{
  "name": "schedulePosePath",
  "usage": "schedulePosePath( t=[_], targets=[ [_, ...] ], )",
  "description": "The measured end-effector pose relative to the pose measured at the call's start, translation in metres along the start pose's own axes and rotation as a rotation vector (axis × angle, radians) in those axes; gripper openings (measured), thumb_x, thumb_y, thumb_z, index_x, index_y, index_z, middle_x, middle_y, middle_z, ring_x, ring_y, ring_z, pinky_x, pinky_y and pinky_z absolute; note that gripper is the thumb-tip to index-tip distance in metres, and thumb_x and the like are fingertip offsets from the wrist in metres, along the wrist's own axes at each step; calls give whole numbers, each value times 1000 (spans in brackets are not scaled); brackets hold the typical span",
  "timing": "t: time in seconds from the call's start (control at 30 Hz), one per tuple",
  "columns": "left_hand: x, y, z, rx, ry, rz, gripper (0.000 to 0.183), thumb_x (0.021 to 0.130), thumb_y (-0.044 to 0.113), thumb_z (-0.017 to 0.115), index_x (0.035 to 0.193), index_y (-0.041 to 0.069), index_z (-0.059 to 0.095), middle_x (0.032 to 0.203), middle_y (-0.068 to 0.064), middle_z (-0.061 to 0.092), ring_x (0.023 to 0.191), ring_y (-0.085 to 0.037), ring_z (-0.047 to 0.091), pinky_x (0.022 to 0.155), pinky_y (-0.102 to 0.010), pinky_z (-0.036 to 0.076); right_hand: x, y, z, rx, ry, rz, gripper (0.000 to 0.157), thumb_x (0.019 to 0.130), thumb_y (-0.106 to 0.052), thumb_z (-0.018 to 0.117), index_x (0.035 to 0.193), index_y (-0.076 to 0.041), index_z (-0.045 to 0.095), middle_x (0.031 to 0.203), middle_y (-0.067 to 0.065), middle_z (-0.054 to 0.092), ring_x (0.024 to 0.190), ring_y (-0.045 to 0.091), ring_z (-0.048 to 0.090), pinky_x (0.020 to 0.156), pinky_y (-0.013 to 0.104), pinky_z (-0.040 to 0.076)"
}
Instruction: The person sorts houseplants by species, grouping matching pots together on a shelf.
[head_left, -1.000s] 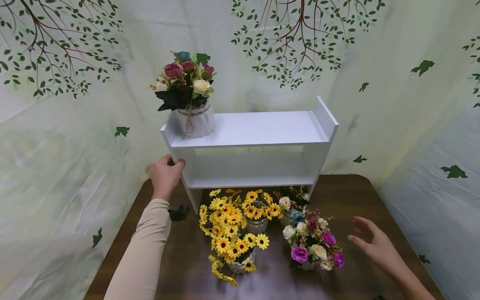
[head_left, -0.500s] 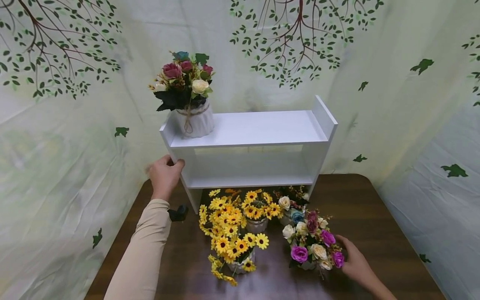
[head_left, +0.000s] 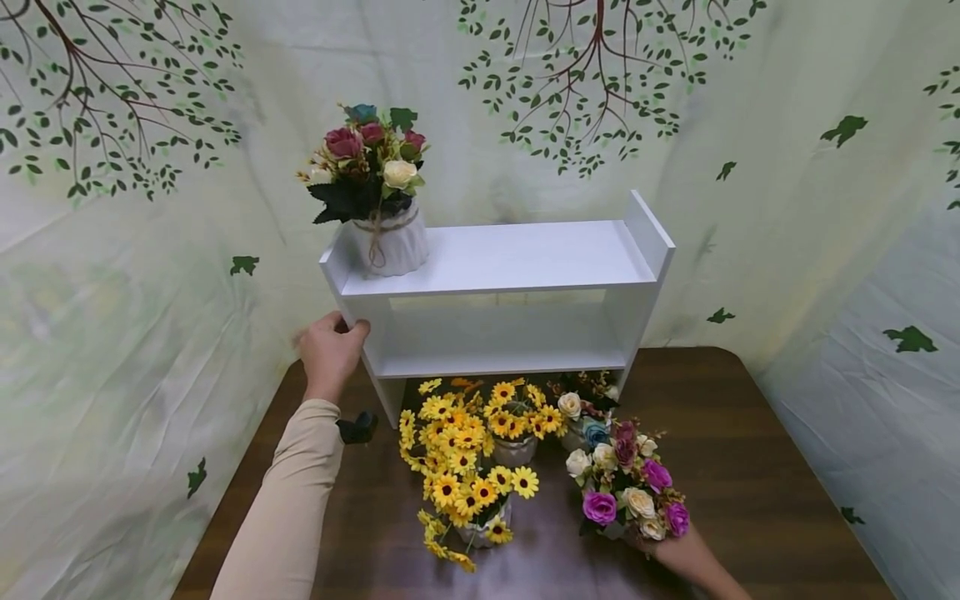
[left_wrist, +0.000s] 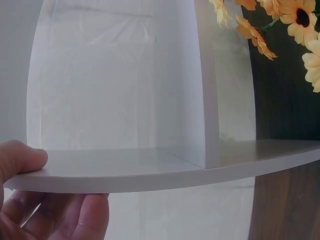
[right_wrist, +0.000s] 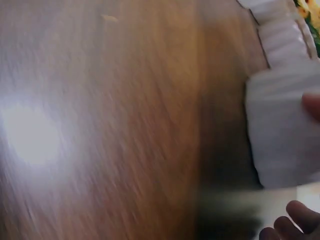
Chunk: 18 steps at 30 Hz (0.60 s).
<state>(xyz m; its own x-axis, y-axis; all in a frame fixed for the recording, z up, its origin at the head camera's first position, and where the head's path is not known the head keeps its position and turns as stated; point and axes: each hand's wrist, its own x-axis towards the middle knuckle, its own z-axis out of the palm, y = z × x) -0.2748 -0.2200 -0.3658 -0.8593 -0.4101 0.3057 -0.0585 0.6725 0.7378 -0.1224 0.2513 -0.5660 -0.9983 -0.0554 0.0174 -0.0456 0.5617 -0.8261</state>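
Note:
In the head view, my left hand [head_left: 332, 354] grips the left side panel of a white two-tier shelf [head_left: 517, 258]. The left wrist view has its thumb on one face of the white panel [left_wrist: 115, 182] and fingers on the other. My right hand [head_left: 671, 550] reaches under a pot of purple, cream and dark red roses [head_left: 637, 500], partly hidden by the blooms. In the right wrist view, its thumb overlaps the white pot [right_wrist: 280, 130], while the other fingers [right_wrist: 300, 215] show beyond the pot's edge, with a gap between.
On the shelf's upper left stands a white pot of mixed roses [head_left: 390, 242] tied with twine. Potted yellow daisies [head_left: 457, 475] and another rose pot [head_left: 573, 433] stand on the dark wooden table [head_left: 750, 500], in front of and under the shelf. A leaf-printed cloth [head_left: 825, 250] hangs behind.
My right hand has moved left from the open table to the rose pot, its fingers passing beneath the blooms. The left hand stays on the shelf panel.

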Motion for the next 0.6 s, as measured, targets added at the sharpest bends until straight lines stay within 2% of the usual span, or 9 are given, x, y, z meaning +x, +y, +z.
schedulePosePath(
  t=[0.03, 0.1, 0.2, 0.3, 0.37, 0.5, 0.6],
  targets=[
    [0, 0, 0, -1, 0, 0, 31, 88, 23, 61, 102, -2, 73, 99, -23, 74, 88, -36, 67, 66, -31, 42, 0, -3, 2, -4, -32, 36, 77, 71, -13, 84, 135, 9, 49, 128, 22, 63, 105, -10, 52, 88, 21, 48],
    [-1, 0, -1, -4, -2, 0, 31, 88, 23, 61, 102, -2, 73, 99, -23, 74, 87, -35, 67, 65, -30, 42, 0, -6, 7, -2, -36, 21, 81, 72, -20, 86, 139, 4, 47, 133, 19, 62, 110, -5, 54, 91, 24, 49],
    [-1, 1, -1, -12, -9, -1, 31, 88, 23, 61, 103, -1, 73, 99, -23, 74, 87, -34, 67, 65, -29, 42, -1, -6, 17, -62, 51, -124, 81, 70, -21, 88, 137, 1, 50, 130, 16, 64, 116, -8, 52, 94, 23, 47],
    [-2, 0, -1, -17, -19, -6, 31, 88, 23, 61, 104, -2, 73, 100, -23, 74, 88, -35, 67, 66, -30, 42, -2, -4, 23, -51, 91, -178, 84, 70, -19, 88, 140, 1, 47, 133, 17, 62, 118, -15, 46, 97, 23, 47],
    [-2, 0, -1, -18, -22, -12, 31, 88, 22, 61, 104, -2, 72, 101, -24, 74, 90, -36, 67, 69, -32, 42, -2, -5, 25, 10, 52, -113, 83, 74, -22, 85, 144, -3, 44, 137, 15, 59, 117, -21, 40, 98, 21, 45],
    [-2, 0, 0, -19, -21, -15, 32, 88, 23, 61, 104, -3, 72, 101, -25, 74, 91, -37, 67, 77, -38, 41, -1, -9, 25, 71, -18, 3, 83, 80, -26, 81, 149, -8, 39, 145, 10, 54, 121, -19, 40, 102, 23, 44],
    [-1, 0, 0, -19, -17, -12, 32, 88, 23, 61, 103, -3, 72, 100, -25, 74, 91, -37, 66, 80, -41, 41, 0, -11, 25, 64, -27, 23, 81, 80, -27, 81, 148, -8, 40, 145, 9, 54, 123, -13, 43, 103, 25, 44]
  ],
)
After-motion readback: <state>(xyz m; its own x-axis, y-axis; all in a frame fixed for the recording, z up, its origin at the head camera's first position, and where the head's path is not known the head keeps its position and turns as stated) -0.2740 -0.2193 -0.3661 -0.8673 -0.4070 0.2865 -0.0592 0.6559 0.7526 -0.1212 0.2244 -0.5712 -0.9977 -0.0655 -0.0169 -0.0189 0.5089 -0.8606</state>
